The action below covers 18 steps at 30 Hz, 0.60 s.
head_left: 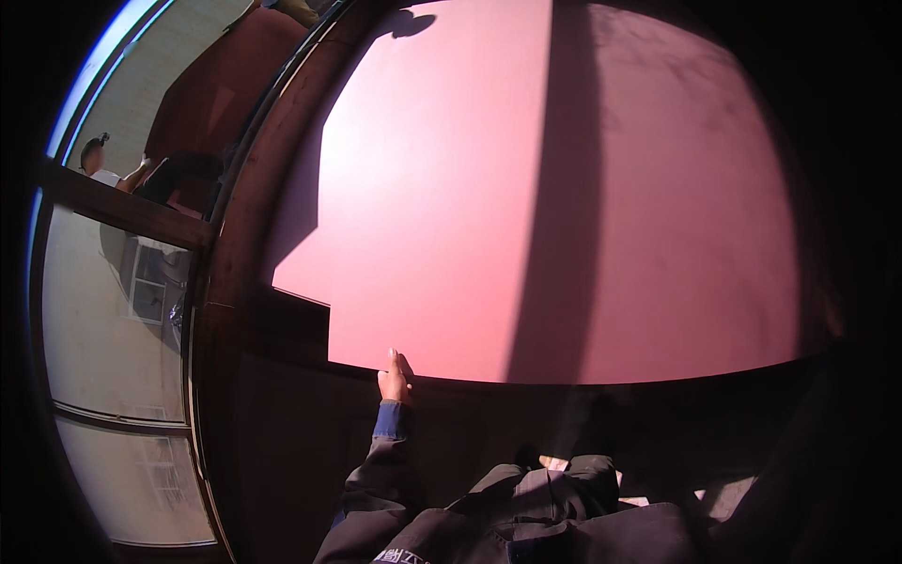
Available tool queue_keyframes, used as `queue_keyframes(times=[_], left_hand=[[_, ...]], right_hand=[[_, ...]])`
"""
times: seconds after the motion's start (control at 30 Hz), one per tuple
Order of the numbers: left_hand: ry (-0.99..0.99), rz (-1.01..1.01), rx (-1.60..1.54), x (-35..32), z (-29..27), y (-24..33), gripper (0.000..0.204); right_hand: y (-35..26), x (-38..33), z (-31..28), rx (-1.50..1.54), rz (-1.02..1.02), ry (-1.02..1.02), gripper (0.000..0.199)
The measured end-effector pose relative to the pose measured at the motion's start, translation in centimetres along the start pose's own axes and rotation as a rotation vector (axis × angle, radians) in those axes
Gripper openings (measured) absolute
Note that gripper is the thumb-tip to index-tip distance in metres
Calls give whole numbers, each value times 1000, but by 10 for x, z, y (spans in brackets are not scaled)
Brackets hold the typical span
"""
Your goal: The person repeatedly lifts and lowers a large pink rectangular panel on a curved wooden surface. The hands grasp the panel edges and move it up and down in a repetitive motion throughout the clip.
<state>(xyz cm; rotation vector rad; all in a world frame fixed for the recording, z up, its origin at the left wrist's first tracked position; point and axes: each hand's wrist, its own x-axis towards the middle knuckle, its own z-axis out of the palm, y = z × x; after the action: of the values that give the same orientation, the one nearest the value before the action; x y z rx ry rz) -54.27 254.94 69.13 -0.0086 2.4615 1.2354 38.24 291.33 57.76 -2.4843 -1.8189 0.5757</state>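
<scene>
A large flat pink panel [432, 235] fills most of the view, with its near edge running across in front of my body. At the left part of that edge is my left hand [395, 381], coming out of a dark sleeve with a blue cuff. One digit lies straight over the panel's top face, and the rest are bent at or below the edge, partly hidden. The hand looks closed on the panel's edge. My right hand does not show.
On the left, a dark-framed window [113, 320] reflects a person [108, 174] and a reddish surface. A wide shadow band [564, 188] crosses the panel. My dark-clothed legs [554, 493] are below its near edge, where deep shade hides detail.
</scene>
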Motion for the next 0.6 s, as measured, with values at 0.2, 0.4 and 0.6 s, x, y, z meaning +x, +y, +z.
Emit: queue_keyframes(times=[0.2,0.4,0.6], left_hand=[[-73,434,170,-72,31,-5,64],[-183,187,210,-107,58,7,70],[316,115,181,-87,42,16,85]], right_hand=[[64,4,2,88,-16,-78,56],[134,6,-49,250,-77,-83,46],[-1,-114,-50,380,-367,-198,33]])
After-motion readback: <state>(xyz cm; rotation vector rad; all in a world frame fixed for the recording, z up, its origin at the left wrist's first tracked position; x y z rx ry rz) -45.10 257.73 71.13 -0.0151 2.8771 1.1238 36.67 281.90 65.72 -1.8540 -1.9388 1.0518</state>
